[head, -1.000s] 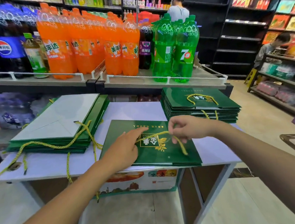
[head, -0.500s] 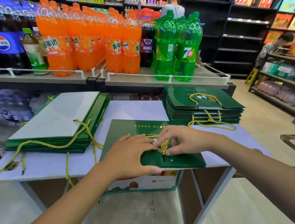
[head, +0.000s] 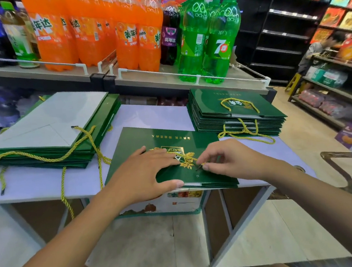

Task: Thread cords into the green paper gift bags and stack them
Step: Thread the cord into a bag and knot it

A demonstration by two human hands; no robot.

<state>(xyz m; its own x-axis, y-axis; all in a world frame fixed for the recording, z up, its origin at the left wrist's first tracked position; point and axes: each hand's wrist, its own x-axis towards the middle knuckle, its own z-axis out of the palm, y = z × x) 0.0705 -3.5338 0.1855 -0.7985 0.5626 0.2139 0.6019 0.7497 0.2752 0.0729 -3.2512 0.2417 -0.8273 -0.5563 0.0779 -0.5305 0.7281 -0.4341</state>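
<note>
**Shop aisle:** A green gift bag [head: 150, 140] is shown lying flat at the near edge of a white table [head: 158, 115], between two piles of similar bags, as a gold cord [head: 197, 161] is readied for threading. The cord is pinched close to its dark tip between the thumb and forefinger of the right hand [head: 230, 160], just above a small punched hole [head: 197, 176] near the bag's mouth. The other fingers are loosely curled behind. The left hand [head: 140, 179] is spread flat on the bag, fingers straight and nothing held, with the thumb laid along the near edge.

The step in hand is judged to be the feeding of the tip into that hole. It would be best done with the cord held right at its stiff end, so that no buckling is allowed, and with the tip brought down steeply onto the hole. The paper should be pressed firmly beside the hole so that the bag is not slid off the table edge. Whether another hole has been threaded cannot be told, as that part is covered by the left hand.

Both forearms are reached forward from below, the left from the left and the right from the right, with wrists low and palms turned down. Corded bags are stacked on the right-hand pile [head: 210, 100], presumably the destination, and loose cords [head: 45, 158] are draped over the left-hand pile [head: 48, 121].
</note>
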